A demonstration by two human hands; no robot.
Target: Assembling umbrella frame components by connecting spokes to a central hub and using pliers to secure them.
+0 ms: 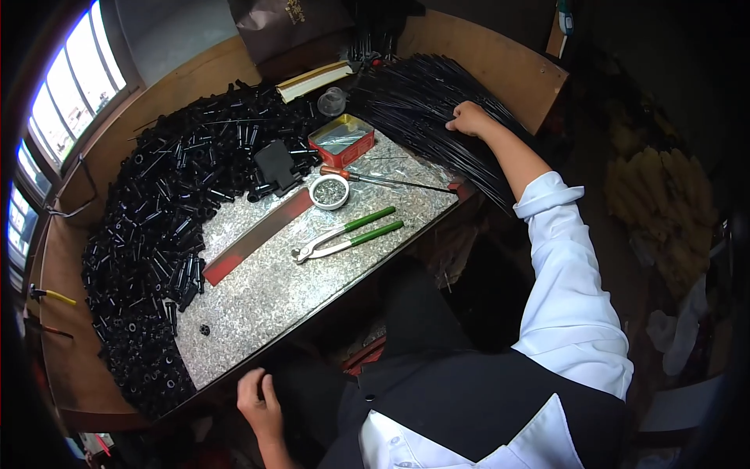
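My right hand [471,119] reaches to the far right, over a wide heap of long thin black rods [422,98]. Its fingers are drawn together at the rods; what lies between them, if anything, is hidden. Low in front of the table's near edge, my left hand [259,402] hangs with bent fingers and thumb apart, nothing visible in it. Nearest to it on the speckled tabletop [258,328] lies a small black ring-shaped part [205,330]. End-cutting pincers [348,234] with green handles rest mid-table, jaws pointing left.
A great pile of short black tubular parts [172,187] covers the left side. Mid-table are a reddish metal bar [258,234], a white bowl of small metal bits [329,192], a red tin [342,139], an orange-handled screwdriver [375,178] and a clear cup [332,102]. A wooden board [484,47] edges the back.
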